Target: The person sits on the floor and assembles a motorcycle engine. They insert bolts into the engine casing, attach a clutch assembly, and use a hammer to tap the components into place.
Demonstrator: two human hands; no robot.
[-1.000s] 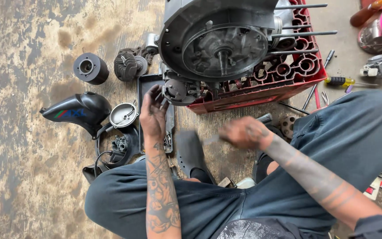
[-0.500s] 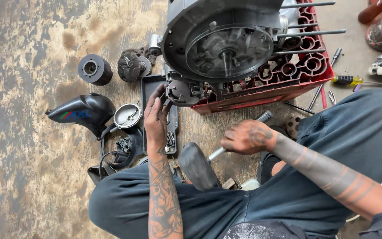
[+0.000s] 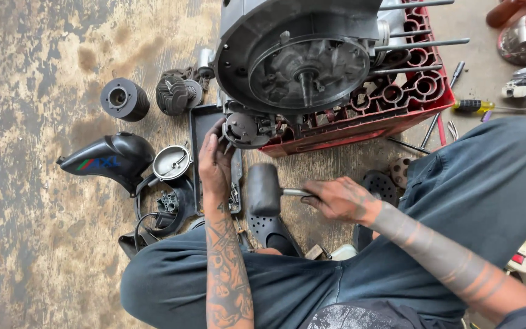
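A large grey engine case (image 3: 299,55) with a round open cover rests on a red plastic crate (image 3: 397,106). My left hand (image 3: 215,164) holds a round metal part (image 3: 245,130) at the lower left of the engine case. My right hand (image 3: 339,200) grips the handle of a black rubber mallet (image 3: 264,189), whose head hangs just below the round part, right of my left wrist.
On the stained floor to the left lie a black cylinder (image 3: 123,99), a finned cylinder head (image 3: 175,94), a black plastic cover (image 3: 108,159) and a round silver lid (image 3: 171,161). A black tray (image 3: 205,125) sits under my left hand. Screwdrivers (image 3: 479,106) lie right of the crate.
My right hand picked up the mallet and brought it up and left, so its head is now close under the round part. My left hand stayed on that part.
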